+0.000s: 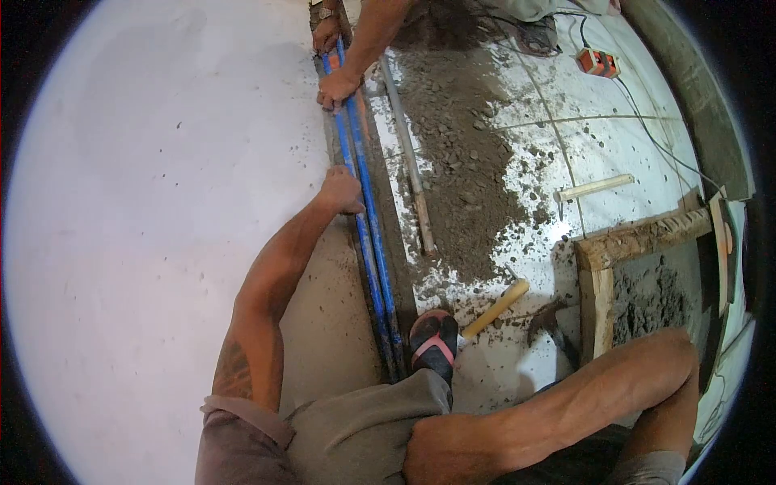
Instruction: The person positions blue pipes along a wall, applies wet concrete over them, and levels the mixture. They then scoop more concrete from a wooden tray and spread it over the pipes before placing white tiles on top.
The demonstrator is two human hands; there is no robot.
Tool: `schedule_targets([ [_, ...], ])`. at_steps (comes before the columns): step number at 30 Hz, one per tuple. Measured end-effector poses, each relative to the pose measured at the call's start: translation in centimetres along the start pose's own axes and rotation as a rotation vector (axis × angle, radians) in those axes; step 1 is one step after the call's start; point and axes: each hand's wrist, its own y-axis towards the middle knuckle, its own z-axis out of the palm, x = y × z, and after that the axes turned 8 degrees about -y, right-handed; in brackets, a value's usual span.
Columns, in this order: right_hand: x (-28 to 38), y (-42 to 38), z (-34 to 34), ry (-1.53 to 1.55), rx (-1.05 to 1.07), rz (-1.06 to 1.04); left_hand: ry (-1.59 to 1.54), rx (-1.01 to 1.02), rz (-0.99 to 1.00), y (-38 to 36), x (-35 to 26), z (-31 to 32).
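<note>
Two blue pipes (358,149) lie side by side along a narrow groove in the floor, smeared with grey dirt lower down. My left hand (343,191) reaches across from the left with its fingers curled on the pipes. Of my right arm, the bent forearm (550,396) shows at the lower right; the hand itself is hidden near my trouser leg. Further up, another person's hand (339,87) presses on the same pipes, and that person's other hand (326,36), with a wristwatch, is beside them. My sandalled foot (435,339) rests right of the groove.
Loose grey rubble (461,162) covers the tiles beside a long metal rod (406,153). A yellow handle (505,303) lies near my foot. On the right are a wood-framed box (596,295) of mortar, a wooden strip (596,187), and an orange-and-black box (598,62) with a cable.
</note>
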Motion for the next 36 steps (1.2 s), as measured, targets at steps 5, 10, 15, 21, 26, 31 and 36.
schedule_targets([
  [5,0.0,1.9,-2.1,-0.055,0.226,-0.134,-0.045,0.099,0.029,0.1,0.4,-1.3],
  [10,-0.1,2.1,-1.3,-0.059,0.176,-0.141,-0.107,0.09,0.03,-0.1,1.0,-0.9],
  [15,0.0,2.2,-2.3,-0.099,0.316,-0.167,-0.095,0.092,0.037,0.0,1.0,-0.7],
  [21,0.4,1.8,-3.6,-0.074,0.348,-0.126,-0.062,0.095,0.025,-0.3,0.6,-1.1],
  [26,0.4,1.7,-3.4,-0.126,0.317,-0.125,-0.065,0.077,0.017,-0.8,0.3,-1.7],
  [31,0.5,1.6,-2.5,-0.159,0.228,-0.116,-0.085,0.078,-0.01,-0.8,0.2,-1.8],
  [36,0.5,1.7,-1.7,-0.154,0.197,-0.104,-0.088,0.065,0.004,-0.5,0.5,-1.1],
])
